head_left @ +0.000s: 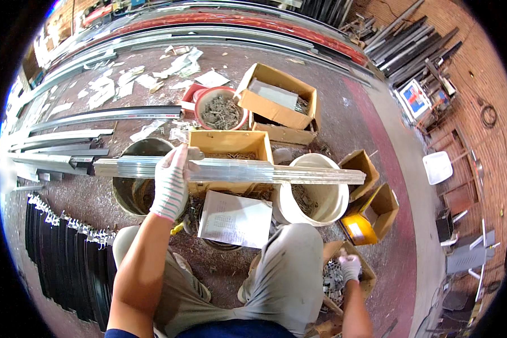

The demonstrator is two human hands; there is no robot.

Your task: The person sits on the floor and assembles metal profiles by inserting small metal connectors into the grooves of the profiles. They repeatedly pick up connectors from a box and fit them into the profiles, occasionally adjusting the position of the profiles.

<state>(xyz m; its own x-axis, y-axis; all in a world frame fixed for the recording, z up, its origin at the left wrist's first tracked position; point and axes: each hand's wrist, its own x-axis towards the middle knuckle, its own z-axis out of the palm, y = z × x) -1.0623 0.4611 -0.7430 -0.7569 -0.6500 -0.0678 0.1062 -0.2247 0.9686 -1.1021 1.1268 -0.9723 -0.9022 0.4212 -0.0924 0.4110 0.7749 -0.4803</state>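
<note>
My left hand (170, 186), in a striped white glove, is wrapped round a long bundle of thin silvery metal strips (236, 170). The bundle lies crosswise above the containers, and clear film seems to cover its middle. Down at the right, my gloved right hand (351, 267) is at a cardboard box (368, 277) of small metal pieces (333, 280). Its fingers look drawn together; what they hold, if anything, is too small to make out. A sheet of paper with writing (235, 219) rests just below the bundle, between my knees and the containers.
Around the bundle stand a wooden box (231, 138), a white bucket (335, 208), a dark bucket (127, 194) and a red basin (243, 115) of small parts. Black profiles (67, 265) lie at left; long metal bars (225, 39) cross the far side. A white stool (437, 168) stands right.
</note>
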